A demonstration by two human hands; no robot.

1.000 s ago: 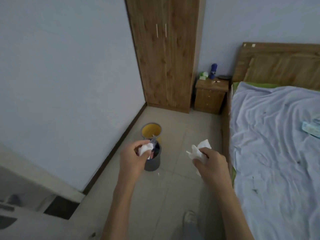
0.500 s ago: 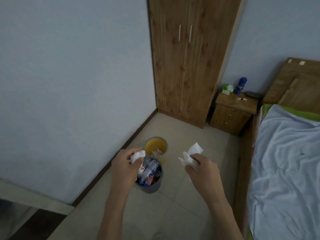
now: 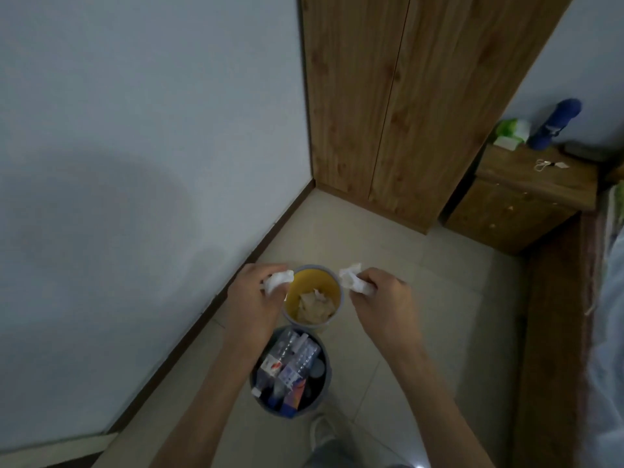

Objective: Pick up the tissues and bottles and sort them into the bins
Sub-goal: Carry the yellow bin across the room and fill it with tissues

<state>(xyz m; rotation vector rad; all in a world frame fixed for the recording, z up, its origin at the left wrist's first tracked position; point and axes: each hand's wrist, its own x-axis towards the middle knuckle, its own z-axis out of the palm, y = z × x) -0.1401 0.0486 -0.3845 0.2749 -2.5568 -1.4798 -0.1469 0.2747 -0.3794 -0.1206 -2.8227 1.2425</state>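
Left hand curls its fingers round a crumpled tissue at the yellow bin's left rim. Right hand pinches a second tissue at its right rim. Both are above the floor by the wall.

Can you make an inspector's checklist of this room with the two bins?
Surface: pale tiled floor; both bins stand on it.
Job's things: yellow bin holds crumpled tissues; grey bin holds bottles.
Clutter: green pack, blue object on nightstand.
Hands: left hand grips a tissue, right hand grips a second tissue, either side of the yellow bin's top.
Cables: nothing sure; a small white loop on the nightstand.
Surroundings: white wall, wooden wardrobe, bed edge.
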